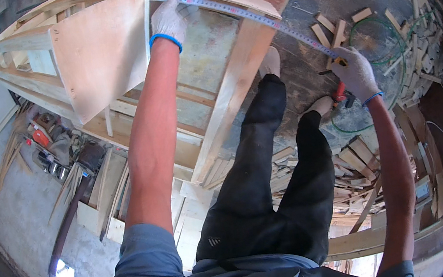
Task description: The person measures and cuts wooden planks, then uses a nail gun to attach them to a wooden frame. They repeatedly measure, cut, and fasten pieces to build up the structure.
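Across the scrap-strewn floor (304,82), draw the tape measure (258,17) straight, left grip (168,22) holding its blade near twelve o'clock, right grip (357,74) clasping its case (340,61) at two.

The tape (298,36) looks smooth, the frame (239,85) matt wood (gloves (358,75) rough cloth).

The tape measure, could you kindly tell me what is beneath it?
The tape measure crosses the wooden frame, then runs above the floor; whatever it directly covers is hidden.
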The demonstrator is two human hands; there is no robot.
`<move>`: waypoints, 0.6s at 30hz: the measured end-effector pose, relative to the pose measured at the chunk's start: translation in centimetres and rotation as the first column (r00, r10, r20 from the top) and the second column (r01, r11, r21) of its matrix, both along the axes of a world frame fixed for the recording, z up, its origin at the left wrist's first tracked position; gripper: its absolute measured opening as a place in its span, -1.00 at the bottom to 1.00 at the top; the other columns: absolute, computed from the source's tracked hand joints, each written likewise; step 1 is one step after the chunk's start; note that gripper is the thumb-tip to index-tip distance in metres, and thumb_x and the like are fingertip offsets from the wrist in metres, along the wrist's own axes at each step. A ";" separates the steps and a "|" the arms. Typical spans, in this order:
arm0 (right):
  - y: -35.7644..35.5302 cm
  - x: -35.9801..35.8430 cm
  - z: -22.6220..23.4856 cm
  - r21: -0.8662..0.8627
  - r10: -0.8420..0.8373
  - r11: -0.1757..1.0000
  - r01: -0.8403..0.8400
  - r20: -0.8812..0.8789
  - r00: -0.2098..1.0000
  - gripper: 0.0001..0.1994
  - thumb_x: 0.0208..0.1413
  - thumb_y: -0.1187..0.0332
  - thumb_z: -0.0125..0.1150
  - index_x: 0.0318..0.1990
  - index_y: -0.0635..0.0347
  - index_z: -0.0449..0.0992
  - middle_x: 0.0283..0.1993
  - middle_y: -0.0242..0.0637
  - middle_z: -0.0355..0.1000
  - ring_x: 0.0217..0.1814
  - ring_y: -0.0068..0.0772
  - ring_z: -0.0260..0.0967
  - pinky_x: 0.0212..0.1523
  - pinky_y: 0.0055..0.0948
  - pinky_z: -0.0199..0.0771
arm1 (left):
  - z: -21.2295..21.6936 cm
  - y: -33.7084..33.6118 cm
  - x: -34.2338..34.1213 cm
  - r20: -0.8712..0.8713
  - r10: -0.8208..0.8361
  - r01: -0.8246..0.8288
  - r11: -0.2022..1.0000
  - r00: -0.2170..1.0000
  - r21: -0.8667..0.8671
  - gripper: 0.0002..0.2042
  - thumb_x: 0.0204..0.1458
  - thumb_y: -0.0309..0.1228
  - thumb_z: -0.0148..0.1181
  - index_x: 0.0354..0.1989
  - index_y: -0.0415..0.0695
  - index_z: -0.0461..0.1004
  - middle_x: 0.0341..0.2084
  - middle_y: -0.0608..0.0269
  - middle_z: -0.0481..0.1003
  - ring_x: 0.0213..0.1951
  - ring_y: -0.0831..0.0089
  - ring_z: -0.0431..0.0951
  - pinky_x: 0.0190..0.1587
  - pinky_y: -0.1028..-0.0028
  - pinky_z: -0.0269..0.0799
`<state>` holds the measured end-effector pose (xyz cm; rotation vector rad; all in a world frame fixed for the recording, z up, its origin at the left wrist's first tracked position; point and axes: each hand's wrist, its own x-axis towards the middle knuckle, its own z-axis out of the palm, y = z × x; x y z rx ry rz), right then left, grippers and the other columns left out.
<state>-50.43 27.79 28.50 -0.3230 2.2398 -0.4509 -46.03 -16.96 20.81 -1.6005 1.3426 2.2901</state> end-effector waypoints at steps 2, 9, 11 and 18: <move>0.9 1.3 0.4 -0.065 -0.053 0.996 0.055 0.035 0.998 -0.66 0.07 0.30 0.34 0.04 0.11 0.66 -0.06 -0.08 0.55 -0.03 -0.02 0.56 0.03 -0.19 0.55 | -0.1 1.0 1.7 -0.005 0.038 -0.038 0.996 0.999 0.076 -0.80 0.28 -0.38 0.15 -0.04 -0.22 0.52 -0.24 0.04 0.62 -0.25 0.17 0.67 -0.19 0.18 0.67; 2.3 10.0 4.3 -0.112 -0.100 0.987 0.119 0.161 0.982 -0.77 0.08 0.24 0.28 -0.14 0.08 0.67 -0.16 -0.03 0.55 -0.08 0.09 0.54 -0.02 -0.08 0.55 | 6.1 15.6 12.0 0.106 -0.225 0.223 0.974 0.969 0.028 -0.77 0.33 -0.28 0.13 -0.12 -0.21 0.57 -0.34 0.24 0.61 -0.27 0.46 0.64 -0.19 0.43 0.61; 3.0 12.6 5.3 -0.153 -0.171 0.966 0.209 0.231 0.958 -0.70 0.06 0.19 0.31 -0.07 0.06 0.67 -0.17 0.01 0.55 -0.07 0.11 0.54 0.00 -0.11 0.55 | 8.5 21.5 13.7 0.062 -0.127 0.111 0.969 0.990 0.221 -0.77 0.32 -0.26 0.17 -0.14 -0.20 0.58 -0.37 0.29 0.59 -0.30 0.47 0.65 -0.20 0.45 0.65; 8.6 18.8 7.0 -0.123 -0.296 0.915 0.384 0.443 0.846 -0.61 0.09 0.10 0.32 -0.02 0.15 0.65 -0.14 0.06 0.60 -0.07 0.13 0.57 -0.03 -0.07 0.55 | 10.1 34.5 20.9 0.230 -0.579 0.559 0.815 0.782 0.150 -0.71 0.22 -0.25 0.17 -0.17 -0.24 0.66 -0.31 0.26 0.62 -0.22 0.53 0.53 -0.10 0.43 0.43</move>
